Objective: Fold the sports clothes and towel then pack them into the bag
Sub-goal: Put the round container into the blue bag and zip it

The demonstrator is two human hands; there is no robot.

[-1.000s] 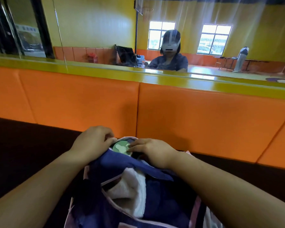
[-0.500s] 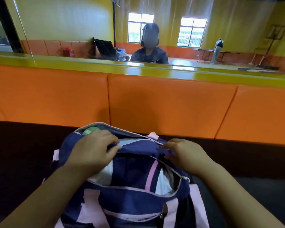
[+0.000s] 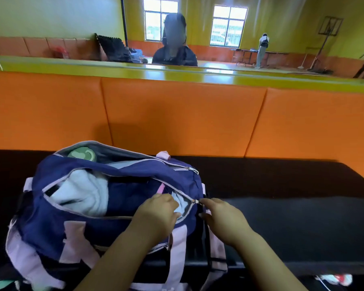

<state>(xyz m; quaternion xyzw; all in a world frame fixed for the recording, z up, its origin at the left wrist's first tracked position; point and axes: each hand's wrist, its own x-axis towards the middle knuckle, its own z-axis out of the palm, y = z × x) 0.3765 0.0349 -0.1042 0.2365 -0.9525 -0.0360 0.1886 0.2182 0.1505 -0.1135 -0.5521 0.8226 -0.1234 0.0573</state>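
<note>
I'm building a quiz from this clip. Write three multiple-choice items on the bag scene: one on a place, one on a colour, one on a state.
1. Where does the white towel lie?
A. Inside the bag
B. On the orange padding
C. Under the bench

2. What colour are the bag's straps?
A. Green
B. Pale pink
C. Black

3. How is the main zipper?
A. Fully closed
B. Torn off
C. Mostly open, slider at the right end

Answers:
1 A: the towel shows through the bag's opening.
2 B: light pink bands run down the navy front.
3 C: the opening gapes wide while the right hand pinches at the slider and the left hand holds the fabric beside it.
</note>
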